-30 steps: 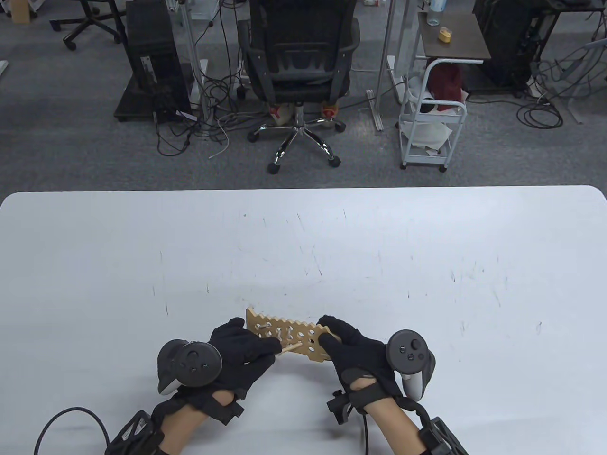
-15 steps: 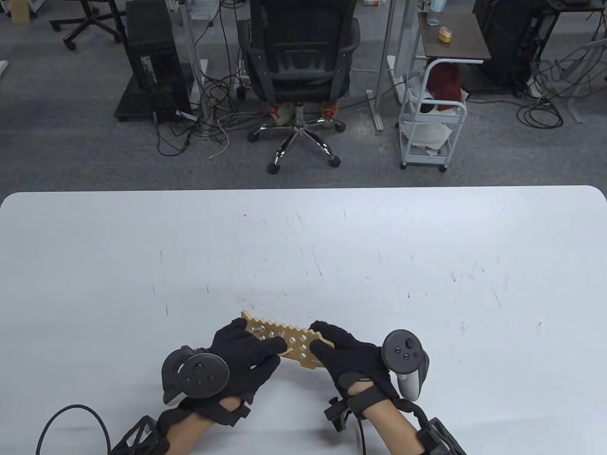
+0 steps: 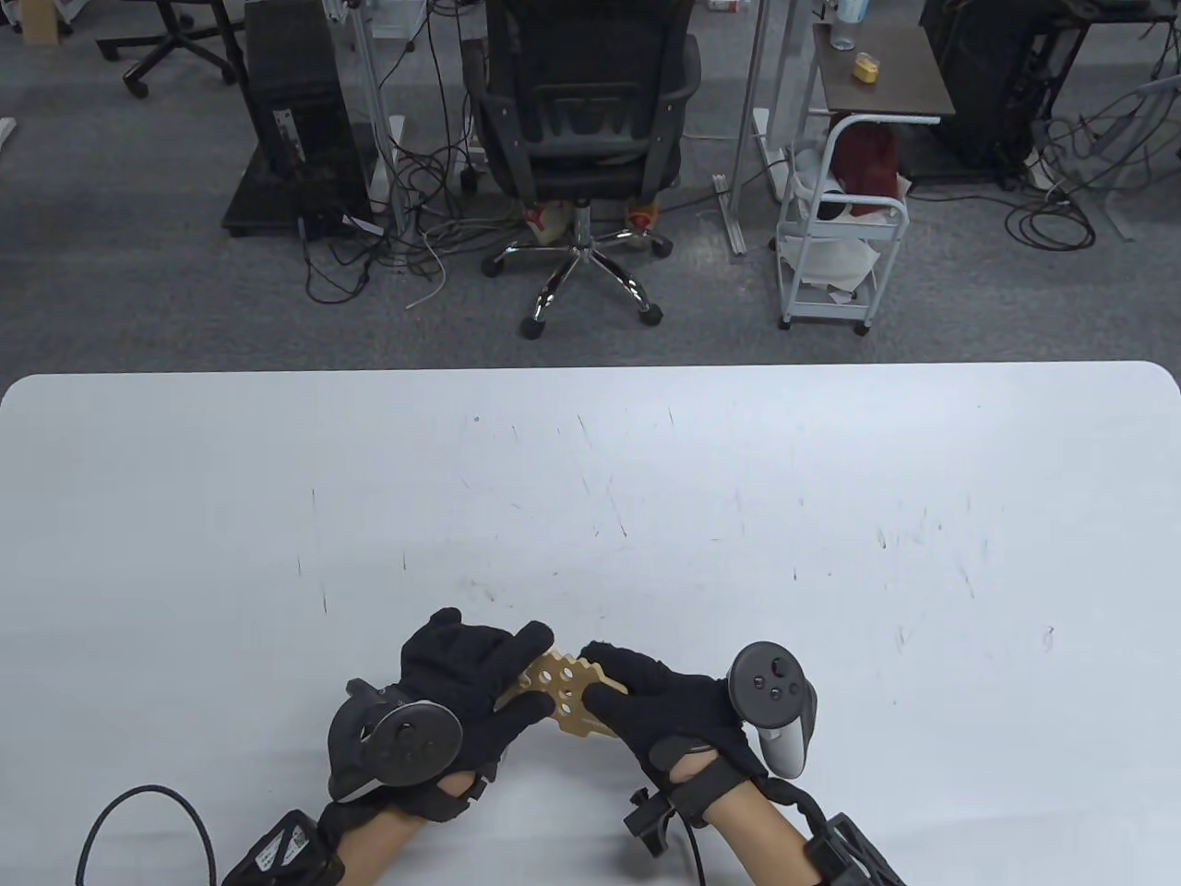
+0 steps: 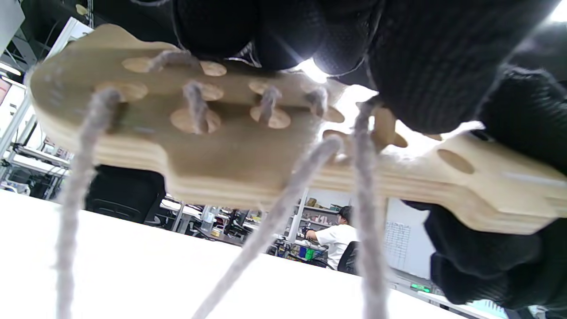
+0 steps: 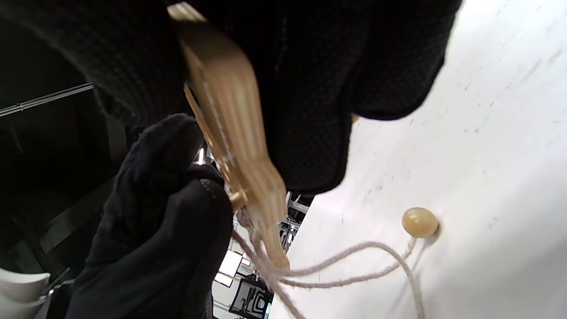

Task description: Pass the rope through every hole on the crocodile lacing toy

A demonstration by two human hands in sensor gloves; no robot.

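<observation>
**Table view: lacing board held up between both hands, rope partly laced**

Nearest the person, the left hand (image 3: 471, 674) curls its fingers around one end of the flat, pale wooden crocodile lacing board with round holes (image 3: 563, 694), and the right hand (image 3: 660, 706) grips the other end, lifting it clear of the white worktop (image 3: 646, 480). Beneath it, the grey woolly rope (image 4: 274, 208) crosses several holes at one end, and loose strands hang down. Further out, its round wooden bead (image 5: 419, 221) rests on the worktop. Several holes look unlaced. The slack strands could likely tangle or snag on glove fabric, and the lacing tip, barely visible, may slip back out if tension drops.
</observation>
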